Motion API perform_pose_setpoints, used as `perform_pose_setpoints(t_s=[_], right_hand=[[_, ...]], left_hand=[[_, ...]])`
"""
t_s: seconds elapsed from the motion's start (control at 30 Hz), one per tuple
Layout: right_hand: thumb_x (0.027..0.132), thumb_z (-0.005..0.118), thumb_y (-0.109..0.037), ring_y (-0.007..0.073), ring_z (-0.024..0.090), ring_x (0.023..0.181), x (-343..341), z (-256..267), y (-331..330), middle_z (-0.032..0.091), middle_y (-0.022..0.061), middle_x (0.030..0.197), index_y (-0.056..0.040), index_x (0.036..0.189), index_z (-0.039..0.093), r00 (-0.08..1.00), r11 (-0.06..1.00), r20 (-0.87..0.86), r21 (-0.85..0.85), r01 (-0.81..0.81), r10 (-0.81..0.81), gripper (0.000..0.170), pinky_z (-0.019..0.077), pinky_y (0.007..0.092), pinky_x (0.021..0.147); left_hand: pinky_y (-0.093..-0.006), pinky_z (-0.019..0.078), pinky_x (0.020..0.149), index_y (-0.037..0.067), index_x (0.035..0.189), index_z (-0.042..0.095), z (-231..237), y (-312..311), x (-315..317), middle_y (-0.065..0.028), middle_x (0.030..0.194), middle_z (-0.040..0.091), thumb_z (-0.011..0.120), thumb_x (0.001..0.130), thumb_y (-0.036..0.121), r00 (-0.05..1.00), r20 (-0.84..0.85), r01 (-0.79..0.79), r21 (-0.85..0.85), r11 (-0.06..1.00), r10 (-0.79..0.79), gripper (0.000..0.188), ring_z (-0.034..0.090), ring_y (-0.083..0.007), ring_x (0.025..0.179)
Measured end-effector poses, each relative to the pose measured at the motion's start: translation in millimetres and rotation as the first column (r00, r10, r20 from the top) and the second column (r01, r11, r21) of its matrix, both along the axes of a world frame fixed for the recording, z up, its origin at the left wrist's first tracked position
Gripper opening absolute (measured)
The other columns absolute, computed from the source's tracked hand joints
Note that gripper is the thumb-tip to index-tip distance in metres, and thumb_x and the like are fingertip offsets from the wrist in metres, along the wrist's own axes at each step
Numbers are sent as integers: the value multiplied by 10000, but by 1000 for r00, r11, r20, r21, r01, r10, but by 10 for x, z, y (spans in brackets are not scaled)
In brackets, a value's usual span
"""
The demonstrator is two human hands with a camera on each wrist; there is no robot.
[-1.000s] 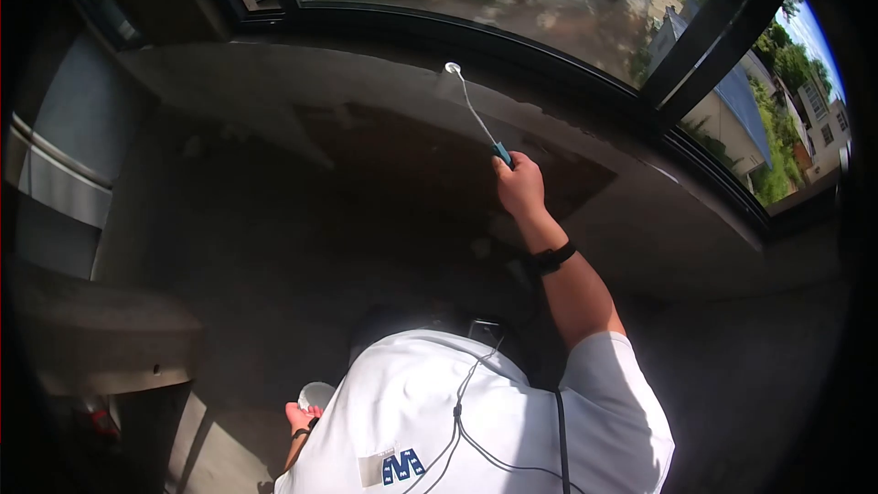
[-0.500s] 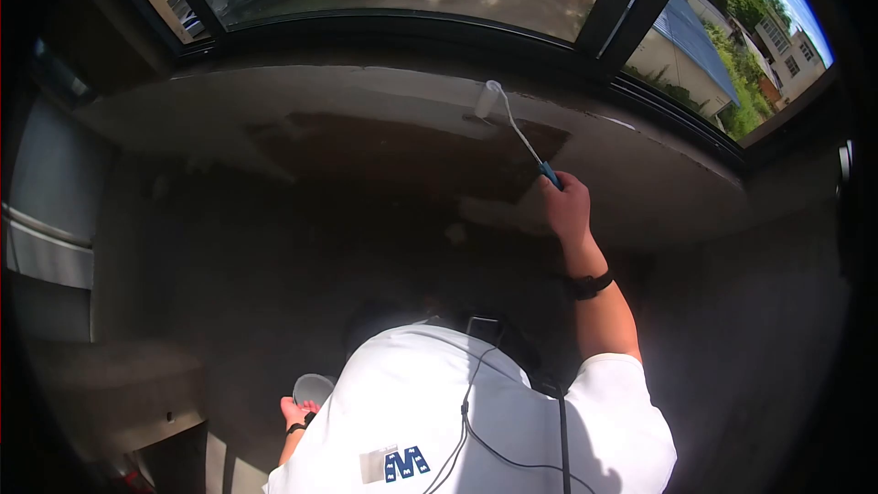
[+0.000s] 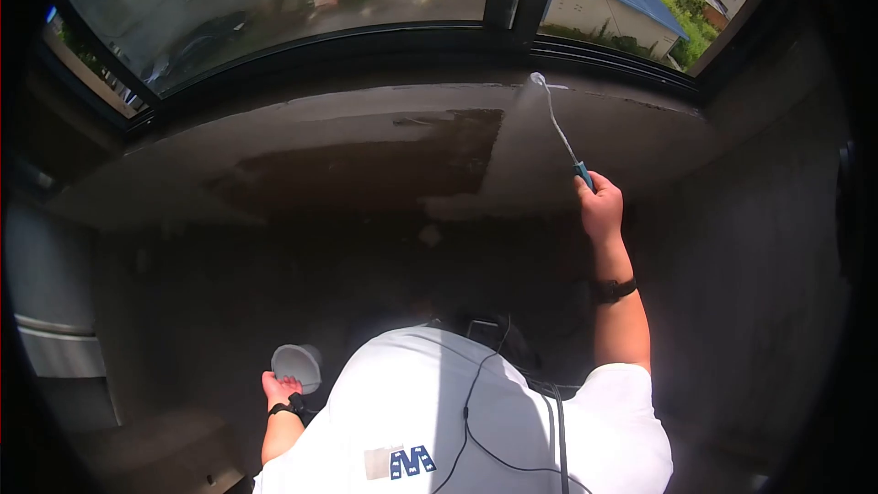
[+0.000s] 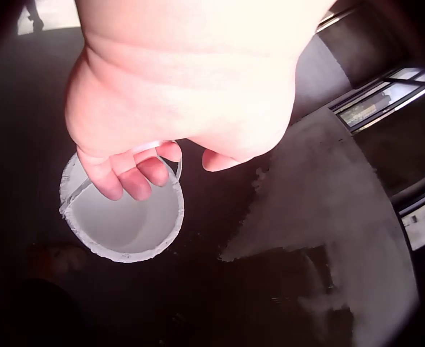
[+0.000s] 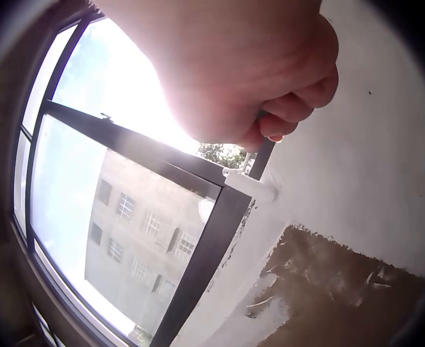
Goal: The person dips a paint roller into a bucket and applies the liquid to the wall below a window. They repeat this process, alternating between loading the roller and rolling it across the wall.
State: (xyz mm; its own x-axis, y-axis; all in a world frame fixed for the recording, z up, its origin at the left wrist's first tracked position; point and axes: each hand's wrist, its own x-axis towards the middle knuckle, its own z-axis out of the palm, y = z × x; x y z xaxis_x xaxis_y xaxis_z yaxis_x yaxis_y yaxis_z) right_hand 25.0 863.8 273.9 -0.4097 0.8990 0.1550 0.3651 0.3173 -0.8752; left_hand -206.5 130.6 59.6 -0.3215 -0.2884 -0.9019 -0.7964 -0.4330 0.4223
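My right hand point(image 3: 602, 208) grips the teal handle point(image 3: 583, 172) of a paint roller, arm stretched forward. The roller's white sleeve point(image 3: 526, 99) lies against the wall point(image 3: 585, 119) just under the window frame, beside a brown unpainted patch point(image 3: 366, 169). In the right wrist view the curled fingers point(image 5: 292, 108) sit above the sleeve point(image 5: 250, 185). Low at my left side, my left hand point(image 3: 282, 387) holds a small pale bucket point(image 3: 313, 368) by its handle. The left wrist view shows fingers point(image 4: 133, 181) hooked at that handle, over the bucket's grey, paint-coated inside point(image 4: 118, 220).
A dark window frame point(image 3: 366, 41) runs along the top of the wall, with glass above it. A brown box-like surface point(image 3: 165, 453) stands at lower left. Cables point(image 3: 468, 412) hang down over my white shirt.
My right hand has carried the roller rightward along the wall beneath the window, past the brown patch's right edge. The view has turned right. More of the left hand and bucket shows.
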Motion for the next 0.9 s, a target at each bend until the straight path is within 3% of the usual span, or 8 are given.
perform_pose_setpoints(t_s=[0.07, 0.13, 0.17, 0.23, 0.57, 0.7, 0.8, 0.9], right_hand=[[877, 652, -185, 72, 466, 583, -5, 83, 11, 550, -3, 623, 3, 935, 684, 999, 999, 30, 26, 31, -31, 199, 389, 261, 552], [877, 651, -187, 80, 470, 579, -9, 88, 44, 554, 5, 621, 2, 936, 684, 998, 998, 42, 40, 41, -43, 201, 392, 267, 552], [877, 650, -189, 87, 474, 574, -20, 96, 53, 557, 12, 619, 2, 937, 683, 998, 998, 54, 55, 39, -42, 202, 395, 273, 553], [876, 649, -190, 95, 480, 572, -79, 120, 16, 559, 20, 616, 1, 938, 683, 997, 998, 65, 57, 29, -32, 203, 399, 278, 555], [878, 623, -205, 124, 489, 546, -708, 175, -299, 545, 45, 596, -13, 899, 667, 989, 992, 85, -41, -115, 119, 198, 394, 296, 545], [880, 625, -272, 314, 624, 694, -1131, 300, -502, 624, 146, 698, -27, 945, 670, 959, 981, 208, -24, -192, 193, 258, 461, 388, 635], [889, 606, -281, 316, 632, 748, -1477, 211, -608, 636, 147, 739, -39, 962, 663, 928, 957, 252, 25, -290, 275, 260, 467, 396, 664], [892, 600, -282, 332, 636, 802, -1811, 184, -780, 651, 147, 784, -60, 1000, 651, 903, 933, 237, -68, -353, 358, 252, 473, 410, 695]], left_hand=[[-381, 418, 836, 142, 869, 401, 54, 94, -144, -5, 880, 487, 540, 750, 396, 1000, -17, 18, 7, 1000, -17, 313, 500, -180, 849], [-342, 436, 782, 164, 713, 366, 179, 249, -176, 8, 772, 506, 522, 734, 338, 1000, 20, 15, -84, 996, -13, 235, 508, -164, 739], [-342, 436, 782, 164, 713, 366, 191, 253, -198, 8, 772, 506, 522, 734, 338, 1000, 18, 19, -83, 996, -17, 235, 508, -164, 739], [-407, 414, 860, 135, 858, 397, 153, 190, -208, -20, 959, 494, 540, 740, 382, 998, 6, 60, -25, 998, -60, 310, 505, -206, 881], [-390, 431, 829, 138, 873, 392, 37, -91, 40, -7, 861, 480, 538, 761, 387, 998, 29, -51, -31, 998, 51, 309, 501, -185, 785], [-399, 431, 826, 153, 940, 383, 82, -200, 224, -4, 875, 486, 544, 763, 410, 986, 76, -144, -81, 986, 150, 351, 503, -168, 786], [-399, 433, 818, 158, 935, 385, 150, -257, 360, -1, 876, 483, 546, 756, 425, 977, 105, -176, -115, 978, 188, 360, 501, -165, 788], [-400, 430, 820, 162, 926, 384, 134, -350, 520, 2, 895, 478, 546, 747, 434, 957, 104, -258, -123, 958, 271, 364, 501, -164, 794]])
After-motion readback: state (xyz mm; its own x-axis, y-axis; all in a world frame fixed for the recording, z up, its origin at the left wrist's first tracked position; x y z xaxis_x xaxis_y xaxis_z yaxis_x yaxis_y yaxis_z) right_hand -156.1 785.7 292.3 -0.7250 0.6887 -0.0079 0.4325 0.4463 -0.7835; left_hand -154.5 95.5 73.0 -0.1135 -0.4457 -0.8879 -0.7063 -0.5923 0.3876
